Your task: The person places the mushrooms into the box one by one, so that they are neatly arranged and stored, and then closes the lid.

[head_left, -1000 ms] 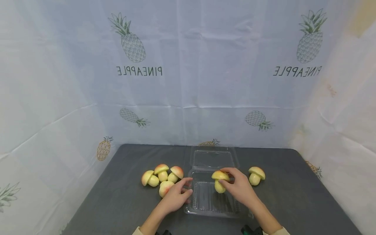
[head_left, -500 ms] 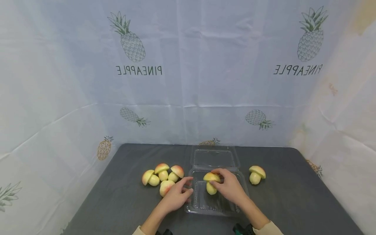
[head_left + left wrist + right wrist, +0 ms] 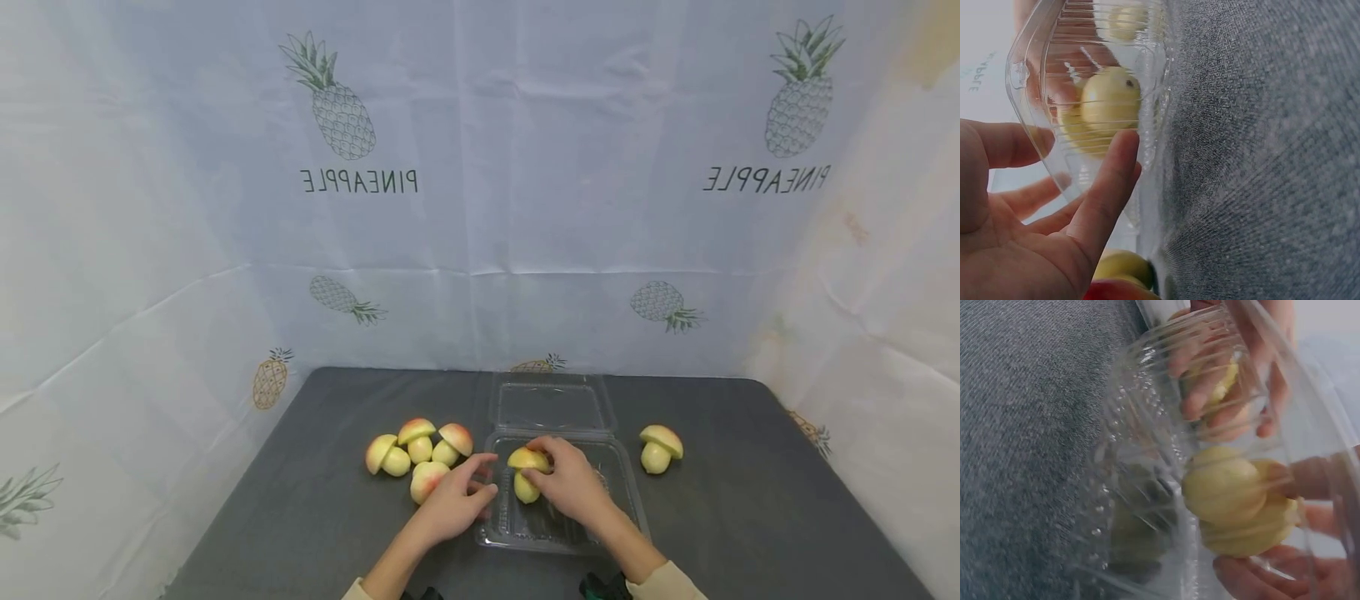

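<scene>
In the head view, my right hand (image 3: 576, 482) pinches a yellow mushroom (image 3: 527, 490) with a red-tinged cap, between thumb and fingertips. The mushroom is over the left part of a clear plastic clamshell container (image 3: 536, 547); whether it touches the floor is hard to tell. Through the ribbed wall, the right wrist view shows its pale stem (image 3: 1219, 487) toward the camera. At the container's left edge, my left hand (image 3: 448, 502) has its fingers spread and mostly straight. In the left wrist view its fingers (image 3: 1113, 178) lie against the clear side wall.
Left of the container, several similar mushrooms (image 3: 417, 450) cluster on the dark grey table (image 3: 300, 517), one partly behind my left hand. A single mushroom (image 3: 657, 457) stands to the right. The container's lid (image 3: 553, 407) lies folded back, near the printed curtain (image 3: 465, 208).
My right hand has carried the mushroom leftward and slightly down, from the container's middle to its left part. The left hand has stayed at the edge.
</scene>
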Action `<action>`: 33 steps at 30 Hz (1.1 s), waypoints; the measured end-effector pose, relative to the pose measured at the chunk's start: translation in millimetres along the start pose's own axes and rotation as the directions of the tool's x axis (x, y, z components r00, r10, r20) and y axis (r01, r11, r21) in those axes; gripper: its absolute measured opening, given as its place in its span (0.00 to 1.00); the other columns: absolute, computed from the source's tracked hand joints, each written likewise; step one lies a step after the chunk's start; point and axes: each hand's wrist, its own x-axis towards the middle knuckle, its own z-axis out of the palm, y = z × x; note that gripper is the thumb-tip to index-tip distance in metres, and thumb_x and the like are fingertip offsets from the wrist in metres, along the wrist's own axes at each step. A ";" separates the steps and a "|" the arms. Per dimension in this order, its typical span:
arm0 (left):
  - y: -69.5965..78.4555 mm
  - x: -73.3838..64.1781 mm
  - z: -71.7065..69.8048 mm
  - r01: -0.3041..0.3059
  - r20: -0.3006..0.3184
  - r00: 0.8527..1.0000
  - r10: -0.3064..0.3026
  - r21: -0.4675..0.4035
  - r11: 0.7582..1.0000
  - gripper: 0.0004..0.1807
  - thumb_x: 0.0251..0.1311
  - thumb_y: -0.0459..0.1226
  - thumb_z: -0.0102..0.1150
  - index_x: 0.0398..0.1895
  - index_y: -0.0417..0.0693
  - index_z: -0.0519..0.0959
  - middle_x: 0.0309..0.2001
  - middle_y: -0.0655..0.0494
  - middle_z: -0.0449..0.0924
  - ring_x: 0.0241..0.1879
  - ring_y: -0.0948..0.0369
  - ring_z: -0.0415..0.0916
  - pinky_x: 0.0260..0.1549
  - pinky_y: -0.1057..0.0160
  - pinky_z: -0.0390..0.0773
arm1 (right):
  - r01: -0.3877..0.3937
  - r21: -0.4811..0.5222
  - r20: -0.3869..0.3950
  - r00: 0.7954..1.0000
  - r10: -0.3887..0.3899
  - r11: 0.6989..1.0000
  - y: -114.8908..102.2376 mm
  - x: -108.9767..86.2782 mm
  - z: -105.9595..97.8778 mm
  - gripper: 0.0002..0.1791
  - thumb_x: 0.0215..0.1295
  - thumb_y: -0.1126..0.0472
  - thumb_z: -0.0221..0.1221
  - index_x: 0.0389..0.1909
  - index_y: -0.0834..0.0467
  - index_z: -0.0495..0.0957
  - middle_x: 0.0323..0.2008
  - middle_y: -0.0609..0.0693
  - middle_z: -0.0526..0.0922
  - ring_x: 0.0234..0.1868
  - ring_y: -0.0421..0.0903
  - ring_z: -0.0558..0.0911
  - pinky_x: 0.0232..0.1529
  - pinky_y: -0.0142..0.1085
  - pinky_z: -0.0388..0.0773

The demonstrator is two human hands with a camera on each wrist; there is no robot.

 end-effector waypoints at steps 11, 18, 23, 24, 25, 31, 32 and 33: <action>1.3 -0.1 1.0 0.008 0.003 1.000 -0.008 -0.003 1.000 0.25 0.72 0.35 0.57 0.70 0.45 0.69 0.57 0.39 0.74 0.39 0.53 0.84 0.30 0.60 0.85 | 0.028 -0.032 -0.003 1.000 -0.029 0.999 -0.5 4.7 9.3 0.19 0.63 0.58 0.71 0.53 0.56 0.83 0.46 0.52 0.81 0.43 0.45 0.80 0.39 0.41 0.80; 0.3 -0.3 0.5 0.014 -0.001 1.000 -0.014 -0.007 1.000 0.25 0.72 0.35 0.57 0.71 0.45 0.69 0.57 0.40 0.74 0.37 0.53 0.84 0.30 0.58 0.85 | 0.033 -0.039 -0.002 0.999 -0.033 0.999 -3.8 3.8 7.9 0.18 0.63 0.60 0.70 0.53 0.57 0.83 0.47 0.53 0.81 0.45 0.50 0.82 0.40 0.42 0.83; 0.4 -0.5 1.6 0.012 -0.002 1.000 -0.012 -0.007 1.000 0.25 0.72 0.35 0.56 0.71 0.45 0.69 0.58 0.40 0.74 0.37 0.54 0.84 0.30 0.60 0.84 | 0.024 -0.079 -0.022 0.999 -0.026 0.997 -8.2 -1.2 -4.4 0.18 0.64 0.59 0.69 0.54 0.56 0.83 0.49 0.55 0.82 0.44 0.52 0.81 0.38 0.44 0.81; 0.3 -0.5 1.6 0.009 -0.002 1.000 -0.009 -0.005 1.000 0.25 0.72 0.35 0.56 0.71 0.44 0.69 0.58 0.40 0.74 0.38 0.54 0.84 0.30 0.61 0.84 | 0.024 -0.091 -0.027 0.999 -0.027 0.996 -9.3 -2.6 -7.4 0.18 0.64 0.59 0.69 0.55 0.56 0.82 0.49 0.55 0.82 0.43 0.52 0.81 0.38 0.44 0.80; 0.2 -0.6 1.6 0.007 -0.001 1.000 -0.007 -0.006 1.000 0.25 0.72 0.35 0.56 0.71 0.44 0.68 0.58 0.39 0.74 0.38 0.53 0.84 0.30 0.61 0.84 | 0.025 -0.099 -0.031 0.999 -0.028 0.995 -10.6 -4.1 -10.5 0.19 0.65 0.59 0.69 0.55 0.56 0.82 0.49 0.55 0.82 0.43 0.52 0.81 0.38 0.44 0.80; 0.3 -1.8 0.5 0.002 0.001 1.000 -0.002 -0.025 1.000 0.26 0.73 0.35 0.56 0.72 0.43 0.67 0.58 0.38 0.73 0.43 0.51 0.83 0.31 0.61 0.85 | 0.021 -0.104 -0.057 0.998 -0.027 0.994 -17.2 -14.6 -27.4 0.19 0.65 0.60 0.69 0.57 0.56 0.81 0.52 0.53 0.81 0.50 0.56 0.82 0.46 0.45 0.83; 0.2 -1.8 0.3 0.001 0.000 1.000 -0.001 -0.027 1.000 0.26 0.73 0.35 0.56 0.72 0.43 0.67 0.58 0.38 0.73 0.43 0.50 0.83 0.31 0.61 0.85 | 0.020 -0.105 -0.063 0.998 -0.027 0.994 -17.7 -16.4 -29.8 0.19 0.66 0.60 0.69 0.57 0.55 0.81 0.53 0.53 0.81 0.52 0.57 0.82 0.47 0.45 0.83; -0.1 -1.7 0.2 0.000 0.001 1.000 0.000 -0.028 1.000 0.26 0.73 0.35 0.56 0.72 0.43 0.67 0.58 0.38 0.73 0.43 0.50 0.83 0.31 0.62 0.85 | 0.019 -0.109 -0.068 0.997 -0.027 0.994 -18.2 -18.0 -32.3 0.19 0.66 0.60 0.69 0.57 0.55 0.81 0.53 0.53 0.81 0.52 0.56 0.82 0.48 0.45 0.83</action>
